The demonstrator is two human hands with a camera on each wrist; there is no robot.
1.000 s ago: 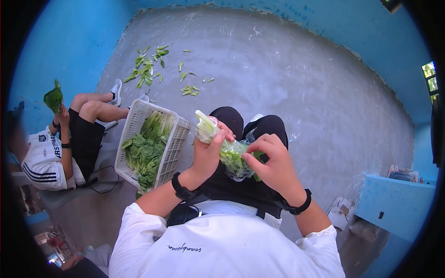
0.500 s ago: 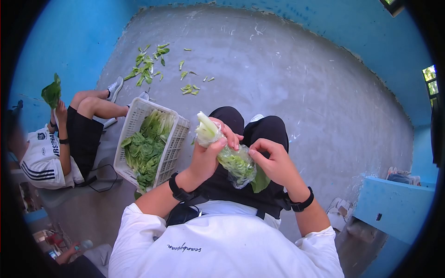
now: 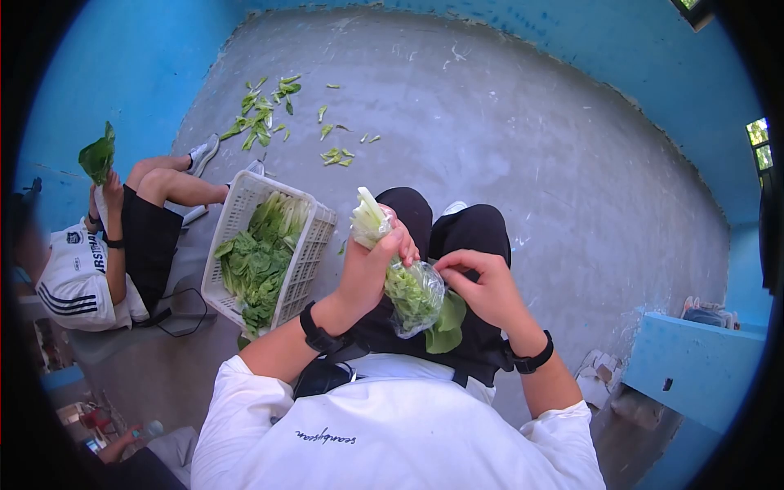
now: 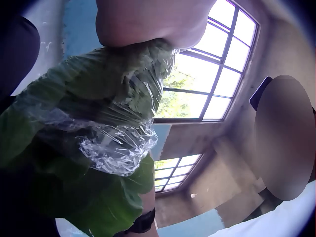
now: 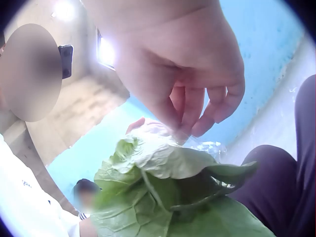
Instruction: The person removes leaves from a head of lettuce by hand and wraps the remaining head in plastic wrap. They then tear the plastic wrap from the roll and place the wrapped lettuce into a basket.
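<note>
A bundle of leafy greens [image 3: 412,296] in clear plastic wrap [image 4: 116,145] is held above the lap, pale stalks [image 3: 368,214] at its upper end. My left hand [image 3: 371,263] grips it round the stalk end. On the far side, my right hand [image 3: 483,286] pinches the edge of the wrap between thumb and forefinger. In the right wrist view, those fingertips [image 5: 183,133] meet at the film just over the leaves. A broad green leaf [image 3: 446,325] hangs outside the wrap at the lower end.
A white plastic crate [image 3: 306,269] of loose greens [image 3: 260,261] stands at the left. Beyond it sits another person [image 3: 94,269] holding up a leafy bunch [image 3: 98,155]. Scattered leaves [image 3: 257,118] lie on the grey floor. At the right is a blue ledge [image 3: 694,359].
The bundle has turned so its leafy end swings toward the body, and the loose leaf now hangs lower. My right hand has moved from over the leaves to the wrap's edge.
</note>
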